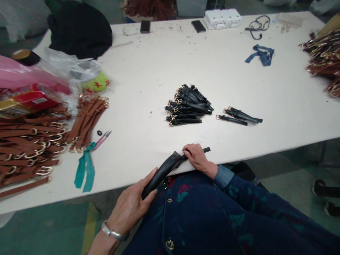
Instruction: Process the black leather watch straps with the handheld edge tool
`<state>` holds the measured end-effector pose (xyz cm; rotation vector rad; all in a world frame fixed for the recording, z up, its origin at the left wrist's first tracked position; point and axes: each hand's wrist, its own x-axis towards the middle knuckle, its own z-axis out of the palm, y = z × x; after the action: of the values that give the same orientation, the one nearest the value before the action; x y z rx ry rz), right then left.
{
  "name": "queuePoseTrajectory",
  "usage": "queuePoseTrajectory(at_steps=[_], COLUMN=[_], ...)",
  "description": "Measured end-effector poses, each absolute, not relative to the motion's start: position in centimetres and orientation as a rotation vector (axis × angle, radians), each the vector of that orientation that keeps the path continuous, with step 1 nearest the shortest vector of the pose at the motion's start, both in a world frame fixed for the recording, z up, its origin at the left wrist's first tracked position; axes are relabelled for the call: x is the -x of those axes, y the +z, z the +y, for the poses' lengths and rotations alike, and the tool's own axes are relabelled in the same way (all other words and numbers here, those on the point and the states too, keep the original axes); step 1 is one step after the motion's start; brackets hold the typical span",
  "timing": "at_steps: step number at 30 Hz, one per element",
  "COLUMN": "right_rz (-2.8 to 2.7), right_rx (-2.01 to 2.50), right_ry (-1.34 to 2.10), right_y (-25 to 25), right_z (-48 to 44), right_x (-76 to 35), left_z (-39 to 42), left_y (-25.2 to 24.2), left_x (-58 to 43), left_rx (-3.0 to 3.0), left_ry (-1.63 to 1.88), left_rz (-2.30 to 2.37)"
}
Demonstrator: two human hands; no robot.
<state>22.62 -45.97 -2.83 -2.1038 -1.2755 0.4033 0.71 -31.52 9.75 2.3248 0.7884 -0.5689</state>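
Observation:
My left hand (131, 203) grips one end of a bundle of black straps (163, 170) below the table's near edge, fingers wrapped round it. My right hand (196, 156) presses the other end of the bundle down on the white table (148, 81), fingers closed over it; a strap tip pokes out to its right. A pile of black straps with gold buckles (187, 105) lies in the middle of the table. A few more black buckled straps (237, 116) lie just right of the pile.
Brown buckled straps (34, 145) fill the left side, with small scissors on a teal ribbon (87, 164) beside them. Plastic bags (53, 76) and a black cloth (79, 28) sit far left. More brown straps (324, 58) at the right edge. Two phones and a white box stand at the back.

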Motion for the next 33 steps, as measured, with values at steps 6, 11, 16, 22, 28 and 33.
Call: queuePoseTrajectory(at_steps=[6,11,16,22,28,33], right_rz=[-1.441,-1.532,-1.52,-1.481,-1.464,-1.474], right_rx=[1.855,1.795,1.776,1.757,1.69,1.695], right_ry=[0.476,0.509,0.504,0.509,0.533,0.534], right_y=[-2.4,-2.2,-2.9,-3.7,-3.7,-3.7], right_z=[-47.5,-47.8,-47.8,-47.9,-47.7,-47.6], right_x=[-23.6,-24.3,-24.6,-24.8,-24.9,-25.0], left_z=[-31.5,-31.4,-31.7,-31.3,-31.3,-31.4], left_y=[10.0,10.0,10.1,10.3,10.2,9.7], left_x=[-0.2,-0.7,-1.5,-0.7,-1.7,-1.9], left_rx=[-2.312,-2.348,-2.373,-2.325,-2.335,-2.302], left_ry=[-0.606,-0.595,-0.592,-0.587,-0.603,-0.55], left_rz=[0.812,0.813,0.803,0.787,0.767,0.774])
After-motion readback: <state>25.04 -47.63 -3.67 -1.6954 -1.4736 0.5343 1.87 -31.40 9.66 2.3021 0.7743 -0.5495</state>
